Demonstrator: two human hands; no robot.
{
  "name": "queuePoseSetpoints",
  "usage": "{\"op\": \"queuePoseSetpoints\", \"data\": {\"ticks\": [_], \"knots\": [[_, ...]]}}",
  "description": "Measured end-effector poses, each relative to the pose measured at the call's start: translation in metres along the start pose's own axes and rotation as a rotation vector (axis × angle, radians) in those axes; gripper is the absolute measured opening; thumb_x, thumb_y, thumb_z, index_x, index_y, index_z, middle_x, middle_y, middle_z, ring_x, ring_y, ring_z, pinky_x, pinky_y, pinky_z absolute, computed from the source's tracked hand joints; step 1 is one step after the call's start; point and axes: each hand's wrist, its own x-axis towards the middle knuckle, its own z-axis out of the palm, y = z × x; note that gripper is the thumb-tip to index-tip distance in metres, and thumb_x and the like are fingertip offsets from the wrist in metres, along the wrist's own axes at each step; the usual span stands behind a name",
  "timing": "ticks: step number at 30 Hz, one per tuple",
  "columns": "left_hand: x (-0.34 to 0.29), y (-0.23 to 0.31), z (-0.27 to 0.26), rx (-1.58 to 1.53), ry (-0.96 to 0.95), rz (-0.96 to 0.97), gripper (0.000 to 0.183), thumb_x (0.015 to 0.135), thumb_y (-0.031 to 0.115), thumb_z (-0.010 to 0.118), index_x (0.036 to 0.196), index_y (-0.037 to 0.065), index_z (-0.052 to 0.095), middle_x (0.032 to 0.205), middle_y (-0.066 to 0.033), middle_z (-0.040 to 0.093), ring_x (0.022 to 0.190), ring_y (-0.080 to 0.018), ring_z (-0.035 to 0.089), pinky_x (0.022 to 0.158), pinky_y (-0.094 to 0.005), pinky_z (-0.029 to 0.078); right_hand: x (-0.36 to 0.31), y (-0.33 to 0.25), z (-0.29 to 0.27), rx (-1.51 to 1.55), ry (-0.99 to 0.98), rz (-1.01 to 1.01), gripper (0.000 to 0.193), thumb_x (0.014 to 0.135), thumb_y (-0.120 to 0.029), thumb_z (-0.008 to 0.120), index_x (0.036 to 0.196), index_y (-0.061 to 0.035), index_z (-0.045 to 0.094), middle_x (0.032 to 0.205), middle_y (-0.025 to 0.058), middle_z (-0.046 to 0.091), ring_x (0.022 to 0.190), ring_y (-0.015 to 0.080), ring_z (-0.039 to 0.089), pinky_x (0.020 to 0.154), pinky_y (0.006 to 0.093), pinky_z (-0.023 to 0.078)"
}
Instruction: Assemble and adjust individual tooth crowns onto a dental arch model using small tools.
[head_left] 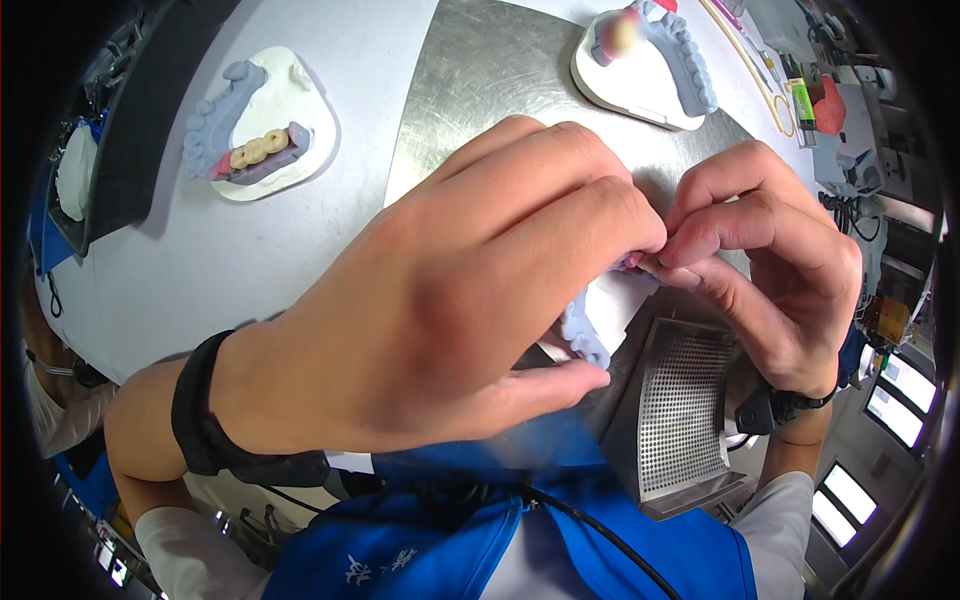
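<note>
My left hand (pixel 440 290) is wrapped round a dental model with grey-blue teeth (pixel 582 330) on a white base, its thumb at the near end of the arch. Most of that model is hidden under the hand. My right hand (pixel 770 240) meets it at the far side, thumb and fingers pinched together on a small piece against the model, where a spot of pink also shows. What the piece is, I cannot make out. Another dental model (pixel 305 125), with a row of yellowish crowns (pixel 260 150), lies at the left. A third dental model (pixel 640 75) stands beyond my hands.
Under my hands is a brushed metal plate (pixel 480 60) on a white table (pixel 350 60). A perforated metal tray (pixel 685 415) sits at the near edge by my right wrist. Thin tools and a green-labelled tube (pixel 802 100) lie far right. A dark bin (pixel 140 150) borders the left.
</note>
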Motion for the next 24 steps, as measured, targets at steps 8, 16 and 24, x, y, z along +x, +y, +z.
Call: {"op": "queuePoseSetpoints", "data": {"ticks": [8,16,24], "knots": [[0.002,0.001,-0.001,0.014,-0.029,-0.045,0.063,0.063,0.009,0.093,0.117,-0.004,0.064,0.113,-0.0175,0.066,0.104,-0.0309,0.065,0.088,-0.0368,0.053,-0.003,0.005,-0.003,0.032,0.04,0.042,0.021,0.079,0.009,0.076,0.1,0.0052,0.072,0.1,0.0182,0.071,0.088,0.0227,0.071,0.078,0.0329,0.057],[0.0,-0.006,-0.004,0.056,-0.045,-0.066,0.063,0.062,0.009,0.093,0.116,-0.002,0.064,0.112,-0.0162,0.067,0.104,-0.0318,0.065,0.09,-0.0379,0.052,0.002,0.001,-0.007,-0.376,-0.095,-0.255,0.029,0.07,0.015,0.07,0.099,0.0077,0.072,0.094,0.0208,0.073,0.086,0.0303,0.074,0.074,0.0373,0.06],[-0.005,-0.035,-0.006,0.232,-0.13,0.127,0.063,0.061,0.009,0.094,0.116,-0.001,0.065,0.112,-0.0142,0.067,0.104,-0.0312,0.065,0.09,-0.0373,0.052,0.002,0.008,-0.006,-0.383,-0.105,-0.374,0.034,0.064,0.013,0.071,0.098,0.009,0.072,0.095,0.0211,0.074,0.087,0.0334,0.075,0.075,0.0387,0.061]]}}
